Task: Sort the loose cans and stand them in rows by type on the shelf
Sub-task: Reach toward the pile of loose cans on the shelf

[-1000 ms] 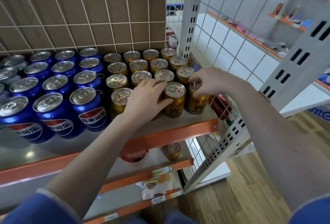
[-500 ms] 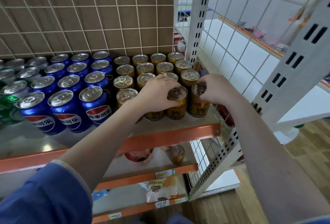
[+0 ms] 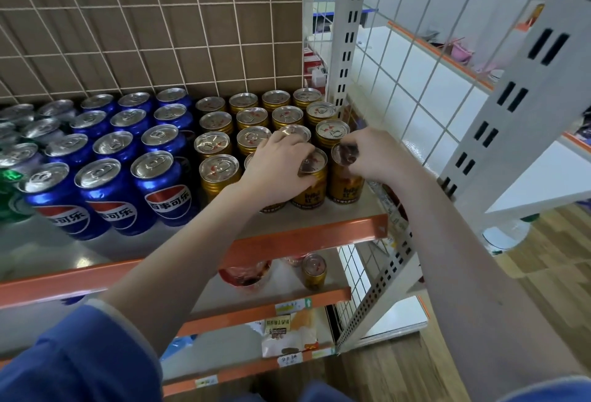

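Left hand curls over a gold can, hiding its neighbour; right hand pinches the end gold can's rim; silver cans blur at left

Upright gold cans in rows at the shelf right end, beside rowed blue cans.

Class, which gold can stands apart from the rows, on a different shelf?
The lone gold can on the lower shelf, beside a red packet; the others crowd the top shelf.

I see a wire grid at twelve o'clock, a snack packet at six, wood floor at four
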Demonstrator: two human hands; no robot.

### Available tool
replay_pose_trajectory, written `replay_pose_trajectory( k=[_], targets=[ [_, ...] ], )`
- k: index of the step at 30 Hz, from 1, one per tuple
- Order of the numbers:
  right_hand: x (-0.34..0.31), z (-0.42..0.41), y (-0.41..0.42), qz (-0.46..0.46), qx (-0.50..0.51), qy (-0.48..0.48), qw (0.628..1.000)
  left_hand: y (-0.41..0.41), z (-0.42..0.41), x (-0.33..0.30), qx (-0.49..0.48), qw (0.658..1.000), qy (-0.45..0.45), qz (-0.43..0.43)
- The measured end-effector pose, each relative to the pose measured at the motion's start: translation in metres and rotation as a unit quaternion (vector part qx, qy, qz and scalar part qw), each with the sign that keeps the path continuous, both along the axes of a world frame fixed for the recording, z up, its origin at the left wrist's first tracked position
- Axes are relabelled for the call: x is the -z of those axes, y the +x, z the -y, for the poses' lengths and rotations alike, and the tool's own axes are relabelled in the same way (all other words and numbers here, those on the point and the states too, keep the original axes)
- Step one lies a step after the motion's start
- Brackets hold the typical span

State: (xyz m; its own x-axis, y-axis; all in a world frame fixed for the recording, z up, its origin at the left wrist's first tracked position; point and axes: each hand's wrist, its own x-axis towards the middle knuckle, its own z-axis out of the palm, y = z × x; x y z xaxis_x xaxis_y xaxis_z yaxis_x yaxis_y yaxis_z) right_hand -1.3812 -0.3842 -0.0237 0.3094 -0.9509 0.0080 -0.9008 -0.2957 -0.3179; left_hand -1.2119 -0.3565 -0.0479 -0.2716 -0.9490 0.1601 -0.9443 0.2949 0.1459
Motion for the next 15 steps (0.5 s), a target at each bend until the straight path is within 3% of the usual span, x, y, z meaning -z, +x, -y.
replay_pose_trajectory(
  k=[11, 15],
  targets=[
    [-0.002, -0.003, 0.0, -0.022, -0.011, 0.003, 1.0, 0.001, -0.015, 0.006, 0.005, 1.0, -0.028, -0.001],
    [0.007, -0.005, -0.001, -0.009, -0.007, -0.018, 1.0, 0.007, -0.027, 0.002, -0.039, 0.998, -0.041, 0.01]
  ],
)
